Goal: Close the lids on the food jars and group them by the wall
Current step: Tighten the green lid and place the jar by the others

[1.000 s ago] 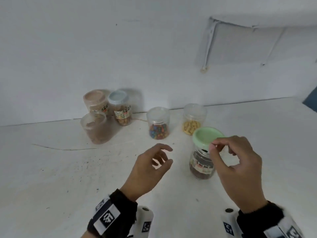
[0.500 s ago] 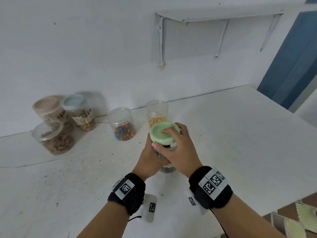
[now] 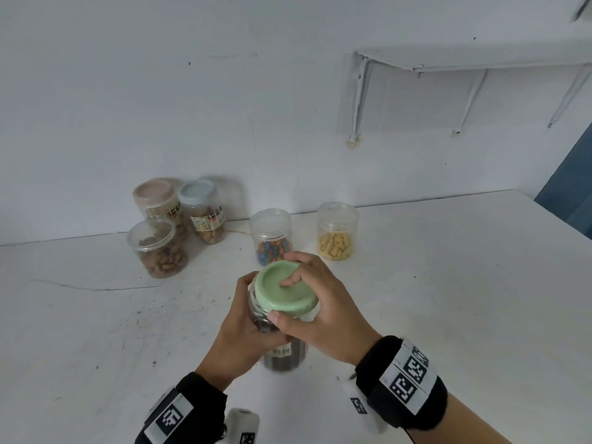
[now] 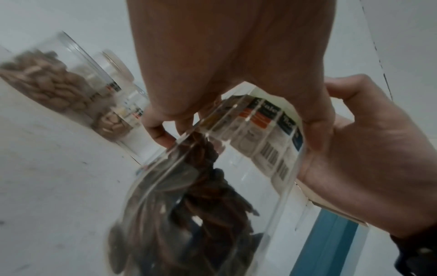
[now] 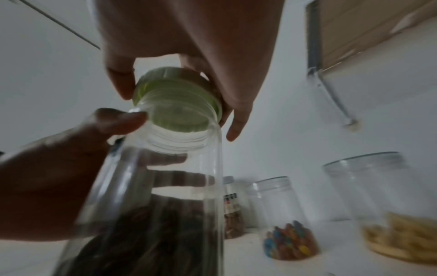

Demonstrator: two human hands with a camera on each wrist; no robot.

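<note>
Left hand (image 3: pixel 243 328) wrapping its grip round the side of a clear jar (image 3: pixel 285 357) of dark brown pieces, thumb lying up near the jar's neck, fingers showing through the plastic on the far side in the right wrist view. Right hand (image 3: pixel 320 309) clamping its grip on the green lid (image 3: pixel 282 291) from above, thumb pressing the near rim, fingers curling over the far rim, one fingertip resting on the lid's top. Sitting on the jar's mouth, that lid, directly under the right palm; whether fully screwed down, not possible to tell. Showing a printed label with a barcode (image 4: pixel 272 143) just under the left thumb in the left wrist view.

Standing on the white surface (image 3: pixel 448 299) beyond both grips, well apart from them: a jar of coloured candies (image 3: pixel 271 241) straight ahead of the grips, and a jar of yellow pieces (image 3: pixel 336 232) ahead and to the right, both with clear lids. Further ahead and to the left of the left grip, clustering by the wall (image 3: pixel 160 107): a low jar of brown nuts (image 3: pixel 158 251), a pink-lidded jar (image 3: pixel 157 200) behind it, and a blue-lidded jar (image 3: pixel 203 213) touching or nearly touching its neighbour. Hanging on the wall above and to the right, a white shelf (image 3: pixel 464 62) on brackets.
</note>
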